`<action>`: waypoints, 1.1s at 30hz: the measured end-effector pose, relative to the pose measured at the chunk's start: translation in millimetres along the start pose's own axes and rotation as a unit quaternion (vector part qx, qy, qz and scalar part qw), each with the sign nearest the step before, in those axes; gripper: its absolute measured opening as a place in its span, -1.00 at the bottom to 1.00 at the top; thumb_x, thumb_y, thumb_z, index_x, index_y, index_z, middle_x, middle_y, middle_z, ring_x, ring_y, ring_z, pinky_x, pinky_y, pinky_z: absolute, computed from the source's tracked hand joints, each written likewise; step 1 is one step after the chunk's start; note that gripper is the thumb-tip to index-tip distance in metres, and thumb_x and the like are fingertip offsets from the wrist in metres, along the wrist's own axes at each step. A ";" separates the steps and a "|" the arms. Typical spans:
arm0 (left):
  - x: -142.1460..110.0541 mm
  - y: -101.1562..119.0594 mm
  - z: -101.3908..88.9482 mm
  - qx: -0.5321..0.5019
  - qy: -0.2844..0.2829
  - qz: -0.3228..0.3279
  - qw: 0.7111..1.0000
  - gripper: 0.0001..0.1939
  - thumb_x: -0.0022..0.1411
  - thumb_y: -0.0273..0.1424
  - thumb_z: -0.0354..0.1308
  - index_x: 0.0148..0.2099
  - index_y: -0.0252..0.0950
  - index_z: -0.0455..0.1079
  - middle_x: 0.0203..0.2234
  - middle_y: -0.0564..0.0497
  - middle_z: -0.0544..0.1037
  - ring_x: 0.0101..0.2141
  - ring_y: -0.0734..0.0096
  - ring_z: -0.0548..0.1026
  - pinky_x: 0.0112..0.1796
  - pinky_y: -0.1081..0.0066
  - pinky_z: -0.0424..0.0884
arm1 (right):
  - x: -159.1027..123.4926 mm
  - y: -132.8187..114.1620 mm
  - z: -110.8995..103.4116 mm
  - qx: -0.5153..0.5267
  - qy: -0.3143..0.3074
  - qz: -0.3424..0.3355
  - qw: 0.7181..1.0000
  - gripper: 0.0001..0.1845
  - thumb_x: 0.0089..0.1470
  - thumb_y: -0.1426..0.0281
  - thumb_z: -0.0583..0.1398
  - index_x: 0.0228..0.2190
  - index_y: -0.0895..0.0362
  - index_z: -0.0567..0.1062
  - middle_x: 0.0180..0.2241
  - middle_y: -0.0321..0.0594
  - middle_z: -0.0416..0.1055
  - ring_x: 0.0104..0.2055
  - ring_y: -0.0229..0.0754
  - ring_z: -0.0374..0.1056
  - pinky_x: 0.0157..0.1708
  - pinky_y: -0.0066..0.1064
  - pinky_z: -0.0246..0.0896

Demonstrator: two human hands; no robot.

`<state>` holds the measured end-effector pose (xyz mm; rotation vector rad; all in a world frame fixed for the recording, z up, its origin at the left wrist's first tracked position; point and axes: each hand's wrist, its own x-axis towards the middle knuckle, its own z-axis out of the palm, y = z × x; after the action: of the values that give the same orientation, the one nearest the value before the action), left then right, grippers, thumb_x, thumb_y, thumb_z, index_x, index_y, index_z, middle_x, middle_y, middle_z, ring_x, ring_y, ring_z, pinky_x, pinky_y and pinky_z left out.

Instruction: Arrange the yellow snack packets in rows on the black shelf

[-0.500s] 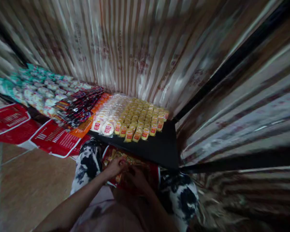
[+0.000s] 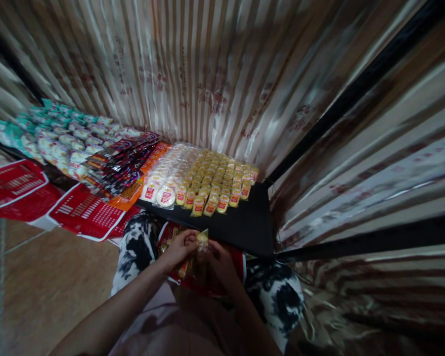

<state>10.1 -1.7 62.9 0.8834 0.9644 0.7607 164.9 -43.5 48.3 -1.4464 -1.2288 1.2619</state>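
Between my two hands, above my lap, is a small yellow snack in a clear wrapper [image 2: 202, 240]. The fingers of my left hand [image 2: 181, 249] are closed on its left side. My right hand [image 2: 220, 263] pinches it from the right. Under my hands lies an open red bag [image 2: 234, 264] with a white edge, holding wrapped snacks [image 2: 183, 269] that are partly hidden by my arms. Just beyond, rows of yellow wrapped snacks [image 2: 215, 183] with red labels lie on a black board [image 2: 237, 227].
Left of the yellow rows lie round white wrapped snacks [image 2: 165, 196], orange packaging [image 2: 129, 195], dark shiny packets [image 2: 116, 165] and white-and-green packets [image 2: 66, 136]. Red printed sheets [image 2: 89, 210] hang over the front. A striped curtain [image 2: 207, 74] and black poles [image 2: 319, 131] stand behind.
My hands have risen slightly out of the red bag. A yellow wrapped snack now shows between my fingers. The rows on the board look the same.
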 end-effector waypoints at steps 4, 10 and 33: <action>0.0 2.7 4.8 -0.004 0.033 -0.009 0.999 -0.58 -0.19 -0.32 0.32 -0.23 -0.34 0.34 -0.53 0.10 0.39 -0.53 0.55 0.34 -0.48 0.53 0.25 | -1.2 -3.7 0.1 0.050 0.009 0.007 0.999 -0.57 -0.09 0.12 0.21 -0.22 0.13 0.46 -0.23 -0.12 0.51 -0.20 -0.05 0.42 -0.17 -0.22 0.31; 1.4 11.2 11.2 -0.026 0.054 0.022 0.998 -0.56 -0.20 -0.28 0.32 -0.24 -0.34 0.32 -0.46 0.05 0.40 -0.47 0.50 0.38 -0.53 0.54 0.31 | -5.1 -17.1 -3.9 0.078 0.002 0.033 0.996 -0.51 -0.09 0.05 0.20 -0.20 0.13 0.45 -0.19 -0.14 0.49 -0.14 -0.05 0.39 -0.13 -0.25 0.27; -8.2 32.4 27.5 -0.079 0.010 0.044 0.996 -0.53 -0.13 -0.34 0.32 -0.11 -0.31 0.38 -0.32 -0.02 0.49 -0.33 0.40 0.44 -0.38 0.51 0.35 | -5.5 -26.0 -10.1 0.385 0.037 0.127 0.913 -0.68 -0.11 0.18 0.26 -0.30 0.10 0.50 -0.24 -0.22 0.51 -0.26 -0.18 0.43 -0.21 -0.36 0.34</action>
<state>27.1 -2.1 102.6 0.7843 0.8747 0.9104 171.0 -44.3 76.0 -1.0533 -0.3890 1.6025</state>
